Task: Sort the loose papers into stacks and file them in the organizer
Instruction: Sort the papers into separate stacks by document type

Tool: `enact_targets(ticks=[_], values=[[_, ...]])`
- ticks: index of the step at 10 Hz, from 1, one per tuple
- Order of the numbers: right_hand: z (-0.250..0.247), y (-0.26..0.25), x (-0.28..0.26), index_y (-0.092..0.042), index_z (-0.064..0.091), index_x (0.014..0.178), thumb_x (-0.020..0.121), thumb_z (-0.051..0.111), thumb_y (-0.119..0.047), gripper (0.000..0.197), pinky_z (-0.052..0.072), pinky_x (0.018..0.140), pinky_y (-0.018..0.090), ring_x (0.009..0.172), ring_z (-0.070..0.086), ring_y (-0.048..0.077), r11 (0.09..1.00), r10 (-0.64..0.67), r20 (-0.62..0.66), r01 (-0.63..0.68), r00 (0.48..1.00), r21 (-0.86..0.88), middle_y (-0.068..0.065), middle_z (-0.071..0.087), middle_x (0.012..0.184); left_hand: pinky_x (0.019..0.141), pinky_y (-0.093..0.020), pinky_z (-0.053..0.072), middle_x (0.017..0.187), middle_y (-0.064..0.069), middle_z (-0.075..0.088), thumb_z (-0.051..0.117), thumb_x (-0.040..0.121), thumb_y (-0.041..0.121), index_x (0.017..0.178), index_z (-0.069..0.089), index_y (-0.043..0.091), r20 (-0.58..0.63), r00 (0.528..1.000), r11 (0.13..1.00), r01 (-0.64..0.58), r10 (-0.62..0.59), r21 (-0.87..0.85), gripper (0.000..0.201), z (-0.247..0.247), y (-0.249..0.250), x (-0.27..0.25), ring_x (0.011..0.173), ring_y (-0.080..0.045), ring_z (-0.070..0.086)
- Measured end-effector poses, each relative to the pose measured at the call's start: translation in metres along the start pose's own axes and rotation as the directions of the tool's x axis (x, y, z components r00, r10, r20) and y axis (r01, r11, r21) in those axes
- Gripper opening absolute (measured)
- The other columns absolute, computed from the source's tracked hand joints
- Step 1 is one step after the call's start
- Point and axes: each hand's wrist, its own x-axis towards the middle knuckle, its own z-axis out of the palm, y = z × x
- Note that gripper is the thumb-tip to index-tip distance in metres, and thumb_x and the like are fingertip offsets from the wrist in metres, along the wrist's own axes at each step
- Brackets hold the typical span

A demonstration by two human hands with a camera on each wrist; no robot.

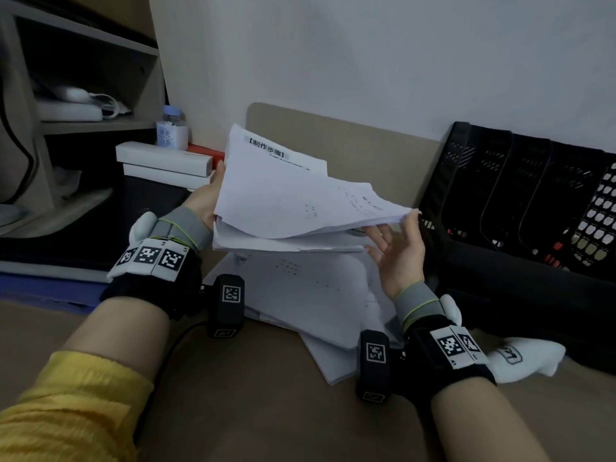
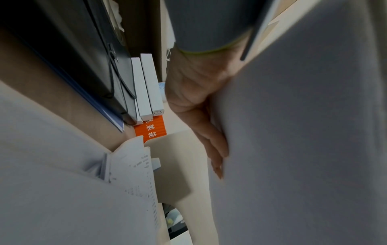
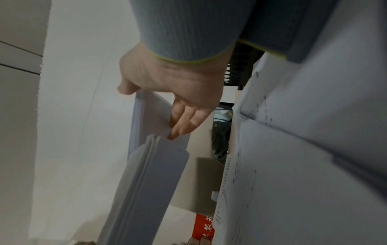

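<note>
A bundle of white printed sheets (image 1: 293, 201) hangs in the air over the brown table (image 1: 250, 395). My left hand (image 1: 207, 203) grips its left edge, fingers lying flat along the underside (image 2: 209, 140). On the right corner, my right hand (image 1: 400, 251) pinches the bundle (image 3: 150, 165), thumb on top and fingers beneath (image 3: 182, 122). The top sheets curl upward and show a bold printed heading. More loose sheets (image 1: 300, 295) lie spread on the table below the held bundle.
A black slotted file rack (image 1: 516, 195) stands at the right by the wall. A white cloth (image 1: 526, 358) lies near my right wrist. Two white boxes (image 1: 163, 160), a small bottle (image 1: 171, 128) and an orange box (image 2: 149, 129) sit at the left beside a shelf unit (image 1: 83, 125).
</note>
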Motion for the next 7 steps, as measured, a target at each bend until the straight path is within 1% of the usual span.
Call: enact_targets(ticks=[1,2,3,4,5,6,7], values=[[0.008,0.001,-0.003,-0.025,0.06,0.122,0.092,0.045,-0.054,0.044,0.038,0.08,0.031,0.106,0.062,0.008,0.979,0.026,0.054,-0.015,0.998,-0.203,-0.006,0.066,0.119,0.085,-0.029,0.043,0.122,-0.008,0.059,0.036,0.1,0.049,0.135,0.048,0.004,-0.023,0.978,0.802,-0.157,0.208,0.576,0.058,0.002,-0.008,0.003,0.107,-0.021,0.058],[0.014,0.003,-0.006,-0.02,0.055,0.129,0.09,0.057,-0.046,0.047,0.042,0.079,0.028,0.112,0.058,0.012,0.953,0.053,0.002,-0.049,0.999,-0.3,-0.005,0.064,0.124,0.061,-0.017,0.045,0.108,-0.003,0.06,0.028,0.098,0.06,0.125,0.056,0.007,-0.047,0.95,0.699,-0.192,0.308,0.689,0.066,0.007,-0.006,0.003,0.075,-0.013,0.055],[0.017,0.002,-0.008,-0.025,0.054,0.127,0.092,0.059,-0.032,0.036,0.043,0.081,0.028,0.108,0.055,0.006,0.945,0.078,0.022,-0.066,0.997,-0.32,-0.012,0.061,0.121,0.048,-0.018,0.039,0.116,-0.002,0.062,0.027,0.097,0.062,0.134,0.052,0.007,-0.004,0.957,0.662,-0.198,0.291,0.723,0.071,0.007,-0.008,0.002,0.076,-0.011,0.056],[0.017,0.007,-0.006,-0.022,0.056,0.122,0.09,0.061,-0.02,0.032,0.043,0.08,0.027,0.103,0.057,0.012,0.923,0.109,0.011,-0.097,0.994,-0.373,-0.008,0.063,0.114,0.072,-0.024,0.047,0.133,-0.005,0.058,0.029,0.093,0.068,0.14,0.047,0.007,-0.001,0.951,0.629,-0.204,0.309,0.75,0.079,0.01,-0.01,-0.007,0.106,-0.02,0.06],[0.015,0.01,-0.002,-0.011,0.056,0.115,0.092,0.051,-0.003,0.025,0.048,0.087,0.032,0.099,0.057,0.02,0.944,0.022,-0.127,-0.062,0.992,-0.324,-0.001,0.064,0.104,0.105,-0.033,0.039,0.144,-0.01,0.049,0.022,0.094,0.066,0.142,0.044,0.008,-0.006,0.935,0.554,-0.204,0.354,0.807,0.079,0.009,-0.009,-0.005,0.127,-0.026,0.05],[0.012,0.006,-0.001,-0.005,0.056,0.12,0.095,0.042,-0.004,0.029,0.051,0.091,0.037,0.092,0.062,0.019,0.968,-0.089,-0.289,0.015,0.953,-0.251,0.003,0.063,0.104,0.099,-0.032,0.042,0.136,-0.011,0.055,0.021,0.097,0.061,0.141,0.045,0.01,-0.015,0.94,0.527,-0.178,0.341,0.831,0.071,0.009,-0.009,-0.01,0.119,-0.025,0.055],[0.008,0.006,0.0,-0.014,0.056,0.115,0.097,0.039,-0.006,0.026,0.054,0.075,0.032,0.075,0.059,0.01,0.981,-0.097,-0.351,0.03,0.931,-0.192,-0.004,0.061,0.091,0.108,-0.031,0.032,0.147,-0.015,0.043,0.018,0.1,0.056,0.149,0.032,0.01,0.012,0.936,0.427,-0.172,0.351,0.888,0.068,0.006,-0.01,-0.003,0.133,-0.027,0.044]])
